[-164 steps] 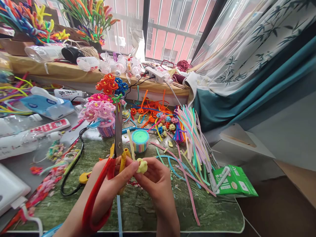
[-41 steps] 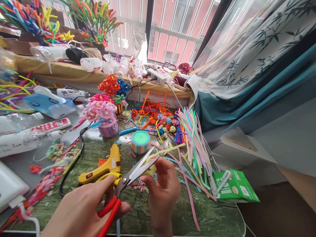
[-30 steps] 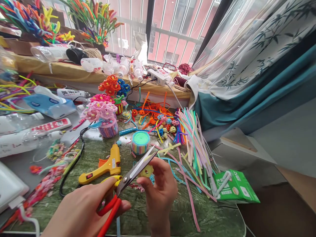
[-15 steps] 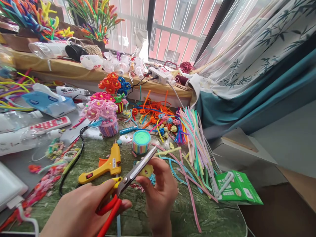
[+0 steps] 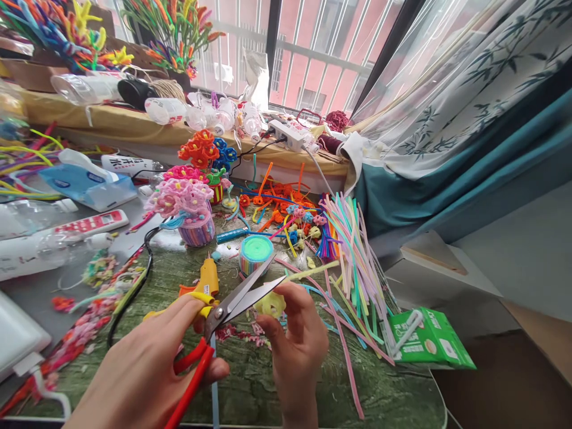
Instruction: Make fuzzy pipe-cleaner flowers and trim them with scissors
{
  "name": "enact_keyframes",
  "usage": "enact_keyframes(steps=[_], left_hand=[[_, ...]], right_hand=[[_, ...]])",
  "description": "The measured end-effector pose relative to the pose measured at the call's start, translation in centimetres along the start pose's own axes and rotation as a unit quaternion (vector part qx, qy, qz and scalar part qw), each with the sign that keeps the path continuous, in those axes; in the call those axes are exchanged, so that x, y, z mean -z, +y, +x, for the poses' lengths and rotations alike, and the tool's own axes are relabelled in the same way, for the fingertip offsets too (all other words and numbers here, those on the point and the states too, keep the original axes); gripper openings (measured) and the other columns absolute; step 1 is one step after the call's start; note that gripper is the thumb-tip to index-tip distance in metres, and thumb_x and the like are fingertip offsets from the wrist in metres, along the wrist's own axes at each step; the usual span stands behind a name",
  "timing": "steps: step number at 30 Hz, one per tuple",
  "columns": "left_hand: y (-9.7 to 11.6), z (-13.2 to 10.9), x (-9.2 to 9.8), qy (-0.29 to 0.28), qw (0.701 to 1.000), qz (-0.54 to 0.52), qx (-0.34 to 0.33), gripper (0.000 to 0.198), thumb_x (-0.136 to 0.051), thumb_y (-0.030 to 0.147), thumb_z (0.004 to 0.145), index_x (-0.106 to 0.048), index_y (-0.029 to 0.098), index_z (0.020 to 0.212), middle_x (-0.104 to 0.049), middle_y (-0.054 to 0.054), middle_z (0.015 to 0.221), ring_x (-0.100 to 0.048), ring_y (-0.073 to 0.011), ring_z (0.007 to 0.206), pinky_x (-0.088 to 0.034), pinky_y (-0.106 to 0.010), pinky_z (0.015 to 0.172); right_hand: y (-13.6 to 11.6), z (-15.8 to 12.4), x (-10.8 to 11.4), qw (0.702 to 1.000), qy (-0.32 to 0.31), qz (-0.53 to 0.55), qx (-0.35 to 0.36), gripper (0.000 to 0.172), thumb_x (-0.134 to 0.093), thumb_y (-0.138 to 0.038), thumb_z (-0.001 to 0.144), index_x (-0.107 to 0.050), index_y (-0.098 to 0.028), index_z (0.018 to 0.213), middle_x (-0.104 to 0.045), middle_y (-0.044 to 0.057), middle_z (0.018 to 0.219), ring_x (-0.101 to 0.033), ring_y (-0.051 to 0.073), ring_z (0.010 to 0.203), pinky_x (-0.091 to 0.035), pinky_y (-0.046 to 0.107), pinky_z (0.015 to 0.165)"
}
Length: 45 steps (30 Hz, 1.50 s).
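Observation:
My left hand (image 5: 143, 357) is closed around scissors (image 5: 217, 314) with red and yellow handles. Their blades are spread, pointing up and right toward my right hand (image 5: 297, 333). That hand is curled, with a small pale yellow fuzzy flower (image 5: 270, 304) between thumb and fingers. The lower blade passes just above the flower; whether it touches is unclear. Behind the blades stands a striped round pot (image 5: 255, 253) with a mint green top. A yellow glue gun (image 5: 208, 277) lies partly hidden behind my left hand.
Pink flowers in a striped pot (image 5: 196, 229) stand behind the glue gun. Pastel stems (image 5: 353, 250) and a green packet (image 5: 431, 338) lie at the right. Plastic bottles (image 5: 49, 250) and a white device (image 5: 20, 333) are at the left. A black cable (image 5: 149, 256) crosses the table.
The scissors have opened and their tips have come down slightly. My right hand has shifted a little right with the yellow flower. The glue gun is now more covered by my left hand.

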<state>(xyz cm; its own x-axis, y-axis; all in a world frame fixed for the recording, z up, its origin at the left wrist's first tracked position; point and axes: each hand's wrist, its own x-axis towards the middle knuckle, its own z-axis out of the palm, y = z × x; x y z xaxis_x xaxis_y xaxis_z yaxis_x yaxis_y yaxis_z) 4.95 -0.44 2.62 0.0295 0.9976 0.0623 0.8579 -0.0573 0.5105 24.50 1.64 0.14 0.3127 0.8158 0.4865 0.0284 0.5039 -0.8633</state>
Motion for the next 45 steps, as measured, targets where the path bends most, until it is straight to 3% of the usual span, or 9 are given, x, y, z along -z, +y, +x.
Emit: enact_keyframes(steps=[3, 9, 18, 24, 32, 45], left_hand=[[0.2, 0.4, -0.1, -0.045, 0.999, 0.013, -0.006, 0.013, -0.068, 0.043, 0.079, -0.062, 0.032, 0.083, -0.082, -0.002, 0.088, -0.078, -0.0315, 0.078, -0.051, -0.036, 0.066], [0.9, 0.5, 0.0, -0.040, 0.998, 0.042, -0.037, 0.025, -0.072, 0.051, 0.082, -0.056, 0.033, 0.074, -0.069, 0.003, 0.062, -0.064, -0.0262, 0.053, -0.038, -0.033, 0.054], [0.9, 0.5, -0.1, -0.017, 0.998, 0.050, -0.045, 0.023, -0.071, 0.052, 0.084, -0.058, 0.035, 0.075, -0.069, 0.004, 0.060, -0.066, -0.0264, 0.051, -0.039, -0.033, 0.053], [0.5, 0.7, -0.2, -0.021, 0.997, 0.061, -0.050, 0.034, -0.068, 0.062, 0.086, -0.058, 0.034, 0.073, -0.065, 0.004, 0.054, -0.062, -0.0244, 0.047, -0.037, -0.033, 0.051], [2.6, 0.7, 1.5, -0.028, 0.996, 0.077, -0.027, 0.020, -0.070, 0.047, 0.084, -0.062, 0.035, 0.071, -0.070, 0.005, 0.056, -0.070, -0.0259, 0.052, -0.042, -0.032, 0.053], [3.6, 0.8, 1.4, -0.048, 0.998, 0.027, 0.017, 0.012, -0.064, 0.040, 0.076, -0.061, 0.031, 0.070, -0.078, 0.002, 0.073, -0.073, -0.0271, 0.066, -0.047, -0.033, 0.063]], right_hand=[[0.1, 0.0, 0.1, 1.000, -0.017, -0.006, 0.001, 0.023, -0.084, -0.045, 0.097, -0.081, -0.030, 0.115, -0.082, 0.001, 0.102, -0.077, 0.018, 0.093, -0.060, 0.025, 0.082], [0.2, 0.1, -0.1, 1.000, -0.024, -0.009, 0.015, 0.022, -0.084, -0.042, 0.098, -0.082, -0.028, 0.115, -0.083, 0.003, 0.100, -0.077, 0.020, 0.089, -0.061, 0.028, 0.080], [0.3, 0.1, 0.0, 0.999, -0.040, -0.017, 0.019, 0.020, -0.081, -0.029, 0.100, -0.081, -0.029, 0.120, -0.084, 0.003, 0.107, -0.079, 0.021, 0.094, -0.063, 0.029, 0.083], [0.3, 0.1, -0.1, 0.999, -0.042, -0.022, 0.025, 0.023, -0.080, -0.026, 0.100, -0.080, -0.031, 0.123, -0.085, 0.002, 0.108, -0.079, 0.020, 0.096, -0.063, 0.028, 0.085], [0.1, 0.2, 0.0, 0.998, -0.039, -0.034, 0.034, 0.022, -0.080, -0.024, 0.100, -0.081, -0.029, 0.121, -0.085, 0.003, 0.108, -0.080, 0.021, 0.096, -0.064, 0.029, 0.084], [0.1, 0.2, -0.3, 0.999, -0.035, -0.003, 0.025, 0.018, -0.083, -0.024, 0.098, -0.080, -0.028, 0.115, -0.084, 0.001, 0.103, -0.079, 0.017, 0.092, -0.062, 0.024, 0.083]])
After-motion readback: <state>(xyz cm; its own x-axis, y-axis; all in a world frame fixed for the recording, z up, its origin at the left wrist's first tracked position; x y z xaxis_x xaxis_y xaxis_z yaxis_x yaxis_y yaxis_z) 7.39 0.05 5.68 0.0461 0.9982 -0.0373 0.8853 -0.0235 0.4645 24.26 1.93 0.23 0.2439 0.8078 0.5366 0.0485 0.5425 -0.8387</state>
